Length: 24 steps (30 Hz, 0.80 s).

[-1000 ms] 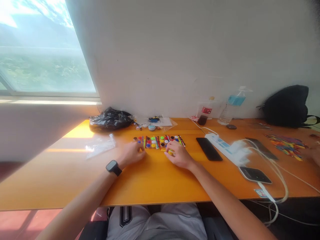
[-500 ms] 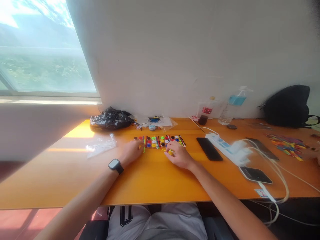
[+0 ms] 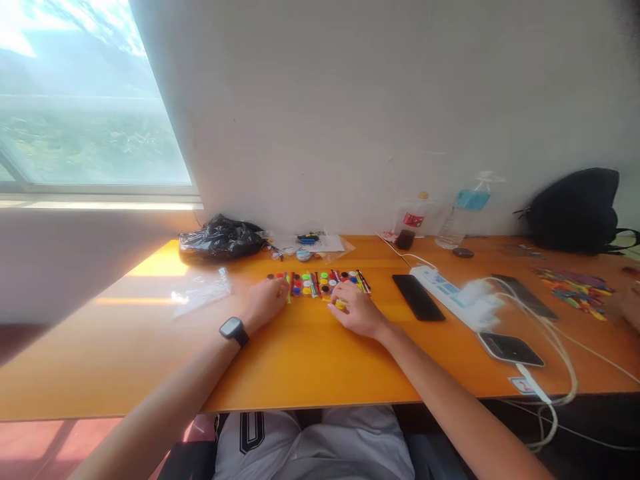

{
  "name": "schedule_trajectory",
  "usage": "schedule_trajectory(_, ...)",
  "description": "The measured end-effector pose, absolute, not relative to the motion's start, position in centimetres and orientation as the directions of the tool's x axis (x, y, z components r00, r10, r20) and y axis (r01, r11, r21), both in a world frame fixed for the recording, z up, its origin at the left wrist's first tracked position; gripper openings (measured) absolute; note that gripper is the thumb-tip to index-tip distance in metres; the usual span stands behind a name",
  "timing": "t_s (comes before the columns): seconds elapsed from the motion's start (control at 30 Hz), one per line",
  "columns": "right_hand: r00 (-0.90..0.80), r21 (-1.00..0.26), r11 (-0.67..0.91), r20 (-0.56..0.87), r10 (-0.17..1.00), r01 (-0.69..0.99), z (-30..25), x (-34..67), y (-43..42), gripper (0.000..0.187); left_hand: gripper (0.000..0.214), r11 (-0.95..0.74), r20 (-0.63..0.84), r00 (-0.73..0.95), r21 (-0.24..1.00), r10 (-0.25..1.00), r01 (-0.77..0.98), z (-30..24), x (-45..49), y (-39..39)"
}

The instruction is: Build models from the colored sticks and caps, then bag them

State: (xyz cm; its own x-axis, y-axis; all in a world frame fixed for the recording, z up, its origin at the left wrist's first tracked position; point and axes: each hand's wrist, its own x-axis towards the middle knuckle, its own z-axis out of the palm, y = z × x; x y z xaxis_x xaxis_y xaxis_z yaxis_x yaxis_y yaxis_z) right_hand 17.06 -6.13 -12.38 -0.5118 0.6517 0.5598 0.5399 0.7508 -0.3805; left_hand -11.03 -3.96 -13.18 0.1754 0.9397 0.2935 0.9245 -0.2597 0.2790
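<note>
Rows of small round caps in several colours (image 3: 306,284) and thin coloured sticks (image 3: 315,285) lie on the table between my hands. My left hand (image 3: 267,302), with a watch on its wrist, rests at their left end, fingers curled in. Beside its fingertips is a yellow-green stick (image 3: 289,299); what the fingers pinch, if anything, is too small to make out. At the right end, my right hand (image 3: 356,311) is closed around a small yellow round piece (image 3: 341,304), its palm partly covering the pieces behind.
Behind lie a black plastic bag (image 3: 220,238) and a clear bag (image 3: 203,293). To the right are a black phone (image 3: 418,297), a power strip (image 3: 443,288) with cables, bottles (image 3: 453,227) and a coloured pile (image 3: 575,288). Another person's hand (image 3: 631,305) shows at the right edge.
My left hand has shifted slightly at the left end of the pieces. My right hand stays almost still. Another person's hand has come in at the right edge.
</note>
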Motion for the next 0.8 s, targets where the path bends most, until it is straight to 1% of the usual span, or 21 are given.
schedule_trajectory(0.1, -0.496, -0.381, 0.754, 0.581, 0.645, 0.534, -12.5, 17.0, -6.1, 0.016, 0.029, -0.267, 0.366, 0.145, 0.308, 0.919, 0.913, -13.1, -11.0, -4.2)
schedule_trajectory(0.2, -0.472, -0.415, 0.754, 0.599, 0.647, 0.509, -12.8, 16.5, -6.3, 0.014, 0.029, -0.339, 0.414, 0.162, 0.399, 0.896, 0.852, -13.0, -10.5, -5.0)
schedule_trajectory(0.27, -0.462, -0.474, 0.745, 0.587, 0.665, 0.470, -13.1, 16.0, -6.7, 0.010, 0.027, -0.429, 0.423, 0.234, 0.456, 0.875, 0.779, -13.0, -9.9, -5.9)
schedule_trajectory(0.33, -0.454, -0.574, 0.706, 0.542, 0.707, 0.415, -13.3, 15.4, -7.1, 0.007, 0.025, -0.511, 0.437, 0.310, 0.484, 0.845, 0.710, -13.1, -9.1, -6.8)
schedule_trajectory(0.4, -0.438, -0.690, 0.631, 0.474, 0.764, 0.354, -13.5, 14.7, -7.4, 0.013, 0.026, -0.565, 0.457, 0.359, 0.476, 0.814, 0.674, -13.1, -8.5, -7.5)
schedule_trajectory(0.47, -0.438, -0.804, 0.531, 0.389, 0.811, 0.269, -13.5, 14.2, -7.6, 0.023, 0.027, -0.600, 0.485, 0.385, 0.442, 0.785, 0.667, -13.2, -8.0, -8.0)
schedule_trajectory(0.57, -0.511, -0.943, 0.313, 0.217, 0.832, 0.110, -13.6, 13.8, -7.5, 0.038, 0.027, -0.637, 0.518, 0.413, 0.394, 0.749, 0.662, -13.3, -7.7, -8.3)
schedule_trajectory(0.67, -0.553, -0.994, 0.106, 0.086, 0.829, 0.003, -13.7, 13.7, -7.4, 0.047, 0.024, -0.670, 0.544, 0.434, 0.373, 0.718, 0.641, -13.5, -7.7, -8.3)
schedule_trajectory(0.8, -0.559, -0.998, -0.050, -0.013, 0.829, -0.050, -13.6, 13.8, -7.4, 0.048, 0.022, -0.697, 0.549, 0.457, 0.385, 0.699, 0.604, -13.5, -7.7, -8.3)
